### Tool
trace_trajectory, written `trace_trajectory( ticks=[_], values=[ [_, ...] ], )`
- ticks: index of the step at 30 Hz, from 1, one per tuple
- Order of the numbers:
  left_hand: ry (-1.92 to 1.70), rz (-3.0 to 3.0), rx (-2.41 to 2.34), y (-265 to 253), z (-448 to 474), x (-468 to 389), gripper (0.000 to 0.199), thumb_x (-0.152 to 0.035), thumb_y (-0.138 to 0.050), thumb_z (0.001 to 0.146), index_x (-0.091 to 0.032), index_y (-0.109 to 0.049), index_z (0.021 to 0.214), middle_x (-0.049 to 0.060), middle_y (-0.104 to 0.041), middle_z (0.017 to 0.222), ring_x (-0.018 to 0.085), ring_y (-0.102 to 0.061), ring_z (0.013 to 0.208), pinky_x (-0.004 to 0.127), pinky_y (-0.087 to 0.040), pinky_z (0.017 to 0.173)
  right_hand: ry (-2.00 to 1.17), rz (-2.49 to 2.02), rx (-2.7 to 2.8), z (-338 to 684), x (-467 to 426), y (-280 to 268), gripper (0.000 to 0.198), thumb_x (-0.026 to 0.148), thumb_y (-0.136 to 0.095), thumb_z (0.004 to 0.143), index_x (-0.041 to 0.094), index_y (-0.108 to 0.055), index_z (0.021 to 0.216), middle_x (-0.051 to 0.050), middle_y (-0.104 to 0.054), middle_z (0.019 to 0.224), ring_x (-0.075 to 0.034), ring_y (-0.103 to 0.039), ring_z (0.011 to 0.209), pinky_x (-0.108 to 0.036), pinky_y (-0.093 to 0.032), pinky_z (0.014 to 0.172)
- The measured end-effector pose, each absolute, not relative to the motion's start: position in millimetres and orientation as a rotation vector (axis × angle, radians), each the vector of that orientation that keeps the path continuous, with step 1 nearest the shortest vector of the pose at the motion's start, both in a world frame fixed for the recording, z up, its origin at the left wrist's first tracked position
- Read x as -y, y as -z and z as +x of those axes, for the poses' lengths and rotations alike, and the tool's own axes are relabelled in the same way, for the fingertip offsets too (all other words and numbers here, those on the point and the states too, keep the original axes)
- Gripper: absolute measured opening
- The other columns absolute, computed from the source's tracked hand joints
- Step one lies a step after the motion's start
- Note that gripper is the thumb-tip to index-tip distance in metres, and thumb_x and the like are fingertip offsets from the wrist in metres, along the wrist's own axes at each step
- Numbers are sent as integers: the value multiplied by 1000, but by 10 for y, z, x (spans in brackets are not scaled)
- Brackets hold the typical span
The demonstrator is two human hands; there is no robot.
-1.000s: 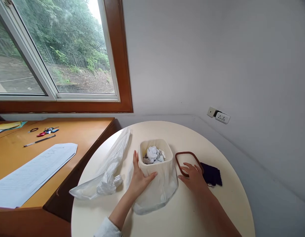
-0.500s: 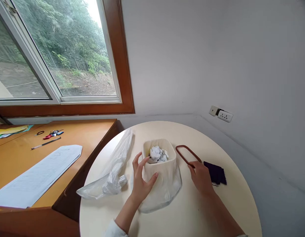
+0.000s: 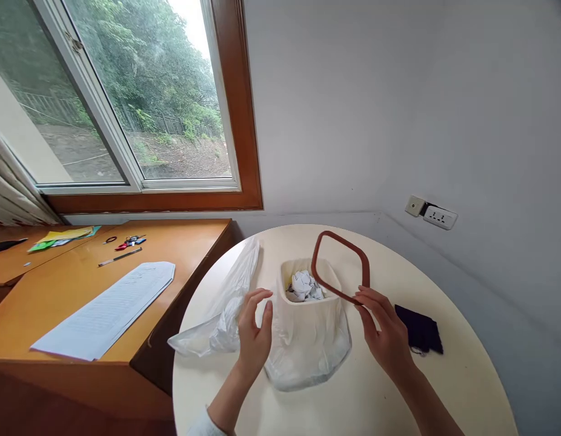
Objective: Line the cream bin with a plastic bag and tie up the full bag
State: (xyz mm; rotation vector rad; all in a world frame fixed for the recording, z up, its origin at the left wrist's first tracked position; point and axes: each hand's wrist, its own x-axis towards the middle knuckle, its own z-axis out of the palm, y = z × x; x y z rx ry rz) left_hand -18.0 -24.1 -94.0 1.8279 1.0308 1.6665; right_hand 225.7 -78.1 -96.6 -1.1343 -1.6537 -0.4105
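A small cream bin (image 3: 308, 318) stands on the round cream table (image 3: 444, 387), with crumpled white paper (image 3: 305, 286) inside and a clear plastic liner (image 3: 308, 363) pulled down around its base. My right hand (image 3: 384, 330) holds a brown rounded-square ring (image 3: 339, 266) tilted up in the air over the bin's right rim. My left hand (image 3: 255, 333) hovers just left of the bin, fingers curled and apart, holding nothing.
A loose clear plastic bag (image 3: 226, 303) lies left of the bin. A dark purple cloth (image 3: 419, 330) lies to the right. A wooden desk (image 3: 80, 303) at left carries a white paper sheet (image 3: 110, 306), a pen and small items. A wall socket (image 3: 437, 215) sits at right.
My right hand picked the brown ring up off the table and raised it over the bin. My left hand came off the bin's side. The view shifted right.
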Motion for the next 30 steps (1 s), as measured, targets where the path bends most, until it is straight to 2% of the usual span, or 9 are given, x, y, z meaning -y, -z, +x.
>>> trace_trajectory(
  ticks=[6, 13, 16, 19, 22, 30],
  values=[
    [-1556, 1586, -1079, 628, -192, 281, 17, -31, -46, 88, -20, -58, 95, 2, -60, 84, 14, -57, 83, 26, -44, 79, 359, -1053, 1821, 2113, 794, 838, 29, 2, -50, 82, 15, -53, 108, -10, -57, 102, -22, -51, 111, -40, -48, 93],
    [-1397, 1450, -908, 443, -106, 373, 41, -36, -53, 84, -18, -50, 120, 2, -63, 80, 15, -60, 78, 31, -48, 79, 363, -1018, 1946, 2042, 838, 760, 30, 1, -50, 82, 15, -55, 108, -11, -59, 102, -22, -51, 113, -38, -50, 92],
    [-1341, 1368, -864, 415, -70, 409, 50, -33, -61, 79, -16, -49, 124, 1, -63, 73, 16, -61, 76, 31, -51, 74, 374, -1006, 1945, 2001, 861, 759, 31, 0, -51, 81, 15, -56, 108, -10, -60, 100, -22, -53, 112, -38, -50, 92],
    [-1304, 1322, -835, 389, -51, 424, 54, -31, -61, 78, -14, -46, 127, 0, -63, 68, 14, -60, 65, 30, -51, 67, 387, -1011, 1935, 1972, 879, 767, 31, 1, -53, 80, 14, -57, 107, -10, -59, 99, -23, -53, 111, -38, -51, 92],
    [-1274, 1298, -821, 371, -39, 420, 55, -31, -60, 79, -13, -45, 129, 0, -64, 68, 12, -57, 54, 30, -51, 62, 422, -1014, 1896, 1960, 884, 778, 30, 0, -54, 79, 14, -57, 106, -11, -58, 101, -23, -52, 113, -37, -51, 91],
    [-1251, 1224, -832, 394, -2, 443, 62, -32, -62, 77, -14, -41, 133, 2, -67, 70, 12, -58, 54, 32, -51, 63, 466, -1104, 1790, 1963, 860, 830, 24, 6, -54, 81, 18, -58, 101, -12, -53, 112, -26, -48, 117, -43, -50, 92]
  ],
)
